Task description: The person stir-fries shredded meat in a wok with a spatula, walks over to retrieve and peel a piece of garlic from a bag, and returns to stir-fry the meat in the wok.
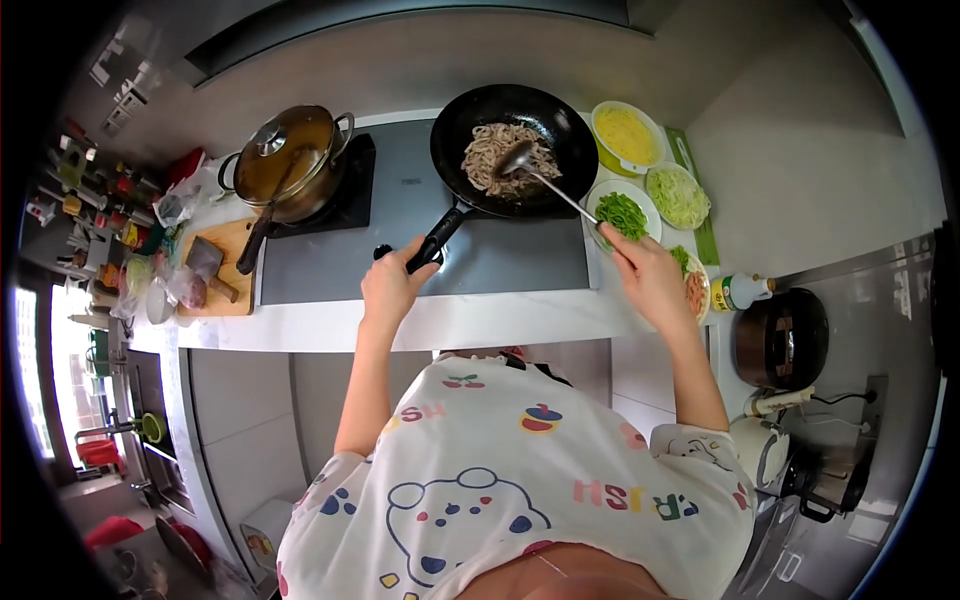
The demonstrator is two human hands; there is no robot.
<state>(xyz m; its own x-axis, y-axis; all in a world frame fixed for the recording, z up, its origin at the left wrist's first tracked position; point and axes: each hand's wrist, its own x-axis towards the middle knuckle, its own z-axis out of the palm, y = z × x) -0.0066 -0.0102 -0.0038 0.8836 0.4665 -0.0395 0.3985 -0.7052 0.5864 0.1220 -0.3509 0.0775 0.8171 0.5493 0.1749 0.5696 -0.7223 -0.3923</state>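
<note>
A black wok (568, 128) sits on the right side of the grey stove, with cooked meat strips (487, 152) heaped in it. Near the stove's front edge, my left hand (392, 284) is closed at the wok's black handle (437, 238). My right hand (645, 268) grips the upper end of a metal ladle (560, 191), whose bowl rests on the meat. Close beyond my right hand lies a white plate of cut green peppers (622, 214). Further back stand a bowl of yellow shreds (627, 135) and a dish of pale green shreds (679, 195).
A glass-lidded pot (290, 165) stands on the left burner. Left of it, a cleaver (205, 260) lies on a wooden board (238, 240). At the right are a plate with pink pieces (695, 292), a white bottle (738, 291) and a dark brown appliance (782, 338).
</note>
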